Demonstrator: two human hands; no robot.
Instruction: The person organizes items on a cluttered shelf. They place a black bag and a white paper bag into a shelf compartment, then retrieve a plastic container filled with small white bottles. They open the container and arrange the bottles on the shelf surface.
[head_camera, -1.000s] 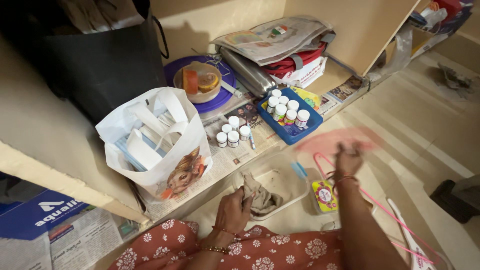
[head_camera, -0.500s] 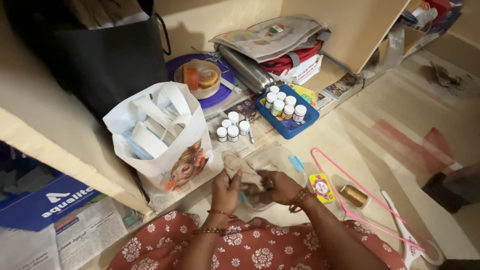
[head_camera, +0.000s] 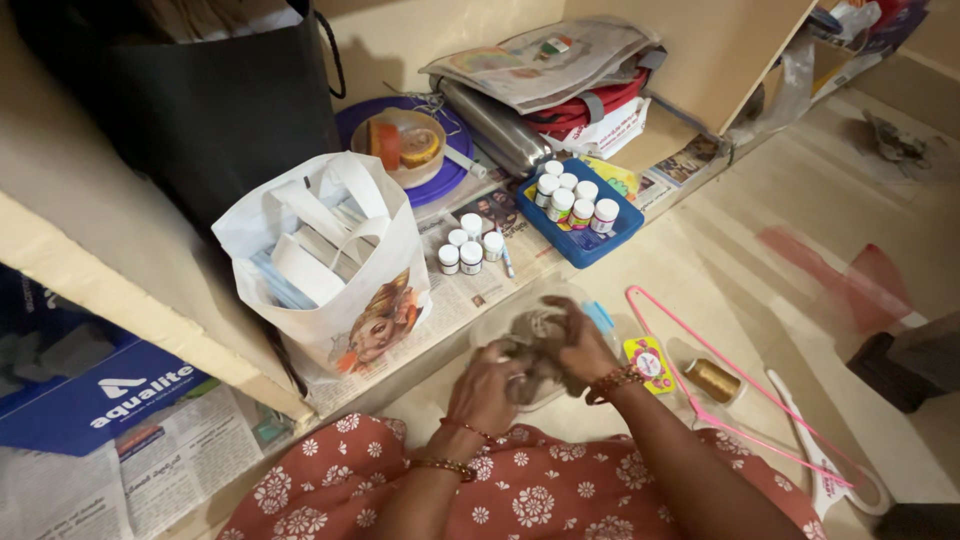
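Note:
My left hand and my right hand both grip a crumpled grey-brown cloth, held just above a clear plastic container on the floor. Bangles ring both wrists. My lap in a red flowered dress fills the bottom of the view. The cloth is bunched between the fingers, so its shape is hard to tell.
A white carry bag stands on newspaper at left. A blue tray of small white-capped paint bottles and three loose bottles lie ahead. A pink hanger, a gold thread spool and a white hanger lie at right.
My right hand came in from the right, away from the pink hanger, and joined my left hand on the cloth. The cloth has been lifted from the container.

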